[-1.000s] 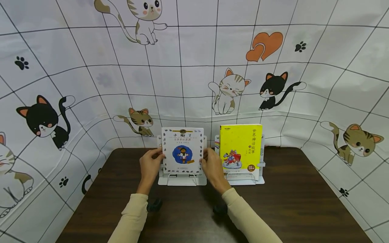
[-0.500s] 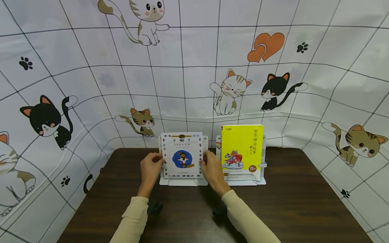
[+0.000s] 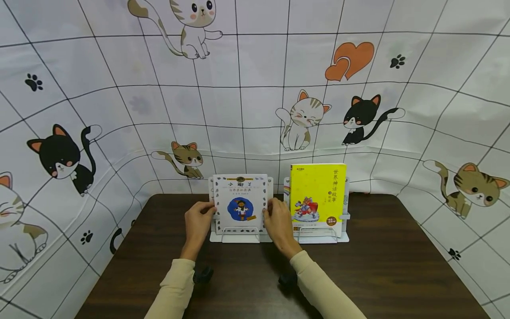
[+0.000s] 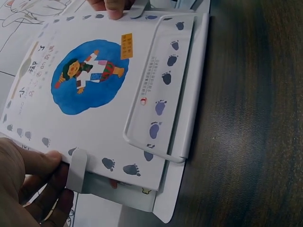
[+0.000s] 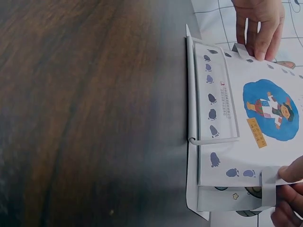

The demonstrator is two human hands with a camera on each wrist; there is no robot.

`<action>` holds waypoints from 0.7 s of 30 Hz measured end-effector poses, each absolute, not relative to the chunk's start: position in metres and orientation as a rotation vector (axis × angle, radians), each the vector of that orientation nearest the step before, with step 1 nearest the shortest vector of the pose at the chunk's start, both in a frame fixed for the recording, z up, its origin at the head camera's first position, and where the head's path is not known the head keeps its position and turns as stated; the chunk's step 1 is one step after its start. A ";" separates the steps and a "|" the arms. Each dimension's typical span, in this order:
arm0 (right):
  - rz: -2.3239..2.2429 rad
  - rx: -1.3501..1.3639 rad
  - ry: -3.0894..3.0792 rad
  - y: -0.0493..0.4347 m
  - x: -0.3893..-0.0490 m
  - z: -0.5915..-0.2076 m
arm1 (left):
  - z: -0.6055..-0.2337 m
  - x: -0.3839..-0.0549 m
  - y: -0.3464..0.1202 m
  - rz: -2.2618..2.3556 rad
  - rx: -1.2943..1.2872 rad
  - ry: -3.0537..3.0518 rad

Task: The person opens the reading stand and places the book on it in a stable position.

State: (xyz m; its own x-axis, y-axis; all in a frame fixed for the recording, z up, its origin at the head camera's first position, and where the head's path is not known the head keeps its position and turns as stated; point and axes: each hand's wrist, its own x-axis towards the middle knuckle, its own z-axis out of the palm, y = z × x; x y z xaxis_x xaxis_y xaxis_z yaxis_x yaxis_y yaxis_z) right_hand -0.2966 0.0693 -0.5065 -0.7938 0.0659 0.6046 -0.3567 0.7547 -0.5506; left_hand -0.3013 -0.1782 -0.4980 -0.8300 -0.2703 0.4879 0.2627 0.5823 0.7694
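A white picture book (image 3: pixel 241 208) with a footprint border and a blue round picture stands upright on a white book stand (image 3: pixel 264 238). Its lower edge is behind the stand's white wire holder (image 4: pixel 127 132). My left hand (image 3: pixel 198 226) pinches the book's left edge, thumb (image 4: pixel 45 162) on the cover, fingers behind, beside a white side clip (image 4: pixel 77 171). At the right edge my right hand (image 3: pixel 280 226) holds the book likewise, its thumb (image 5: pixel 292 171) on the cover next to the other clip (image 5: pixel 269 189).
Just right of my right hand, a yellow book (image 3: pixel 318 190) stands on a second white stand (image 3: pixel 342 238). Both stands are near the back of the dark wooden table (image 3: pixel 378 274). A white cloth (image 3: pixel 255 106) with cat drawings hangs behind and around the sides.
Over the last second the white picture book has come down in the stand, its lower edge now behind the wire holder. Since half a second ago it has shifted slightly right.
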 end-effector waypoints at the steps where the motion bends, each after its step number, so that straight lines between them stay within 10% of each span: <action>1: 0.887 0.208 -2.336 0.069 -0.297 -0.507 | -0.498 -0.301 -0.178 -1.222 0.001 -2.240; 21: 0.846 0.203 -2.334 0.074 -0.294 -0.501 | -0.502 -0.297 -0.182 -1.262 -0.020 -2.274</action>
State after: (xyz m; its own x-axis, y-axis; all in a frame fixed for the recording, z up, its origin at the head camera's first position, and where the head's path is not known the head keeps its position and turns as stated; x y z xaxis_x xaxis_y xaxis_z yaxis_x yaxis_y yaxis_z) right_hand -0.2938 0.0741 -0.5012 -0.7839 0.0688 0.6170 -0.3424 0.7810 -0.5222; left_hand -0.2974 -0.1815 -0.5016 -0.8571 -0.2375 0.4571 0.2623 0.5626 0.7840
